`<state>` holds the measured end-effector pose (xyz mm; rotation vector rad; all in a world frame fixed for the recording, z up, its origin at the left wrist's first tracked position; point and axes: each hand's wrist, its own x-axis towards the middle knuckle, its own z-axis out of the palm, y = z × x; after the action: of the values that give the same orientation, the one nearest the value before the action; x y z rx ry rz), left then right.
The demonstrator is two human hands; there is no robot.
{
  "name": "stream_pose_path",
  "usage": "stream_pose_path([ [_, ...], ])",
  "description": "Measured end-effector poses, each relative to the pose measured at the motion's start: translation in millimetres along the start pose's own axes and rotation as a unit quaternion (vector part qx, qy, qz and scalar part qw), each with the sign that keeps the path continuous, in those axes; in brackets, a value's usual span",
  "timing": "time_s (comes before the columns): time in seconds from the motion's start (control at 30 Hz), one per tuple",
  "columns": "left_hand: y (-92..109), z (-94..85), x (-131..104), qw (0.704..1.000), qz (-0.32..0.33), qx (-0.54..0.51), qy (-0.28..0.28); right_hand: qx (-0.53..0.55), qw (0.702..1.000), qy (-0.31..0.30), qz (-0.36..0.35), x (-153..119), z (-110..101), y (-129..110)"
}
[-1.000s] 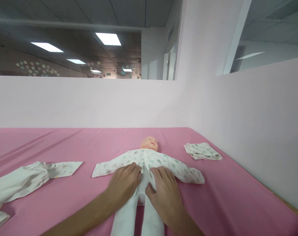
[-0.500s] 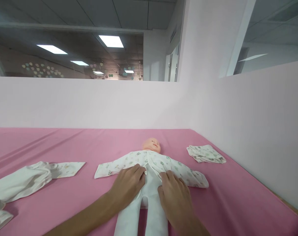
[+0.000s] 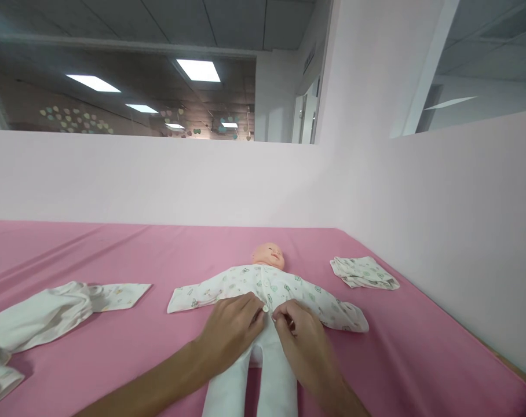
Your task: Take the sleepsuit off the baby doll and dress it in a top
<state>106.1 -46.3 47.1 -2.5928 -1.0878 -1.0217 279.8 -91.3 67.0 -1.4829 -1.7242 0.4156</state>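
A baby doll (image 3: 268, 255) lies face up, its head away from me. It wears a white printed top (image 3: 234, 282) with long sleeves spread out sideways, and plain white trousers (image 3: 277, 376). My left hand (image 3: 237, 324) pinches the left front edge of the top, beside a small button (image 3: 265, 308) near the waist. Just right of it, my right hand (image 3: 304, 341) has thumb and forefinger closed on the other front edge. The two edges nearly meet at the middle of the chest.
A folded printed cloth (image 3: 365, 272) rests at the right on the pink sheet (image 3: 402, 359). Crumpled white baby clothes (image 3: 50, 315) lie at the left. Behind stands a white wall (image 3: 159, 179) with windows above; another wall runs along the right.
My hands have come closer together, drawing the front edges of the top towards each other over the trousers' waist. The gap at the chest has closed. The view has shifted slightly.
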Motion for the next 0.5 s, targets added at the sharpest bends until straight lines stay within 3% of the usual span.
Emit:
stream_pose_path([
  [0.13, -0.1, 2.8, -1.3, 1.000, 0.002, -0.010, 0.004, 0.000, 1.000, -0.003, -0.006, -0.5, 0.9, -2.1],
  [0.5, 3.2, 2.4, -2.1, 0.999, -0.026, -0.029, -0.005, -0.142, 0.988, -0.009, -0.052, -13.9, 14.9, -3.0],
])
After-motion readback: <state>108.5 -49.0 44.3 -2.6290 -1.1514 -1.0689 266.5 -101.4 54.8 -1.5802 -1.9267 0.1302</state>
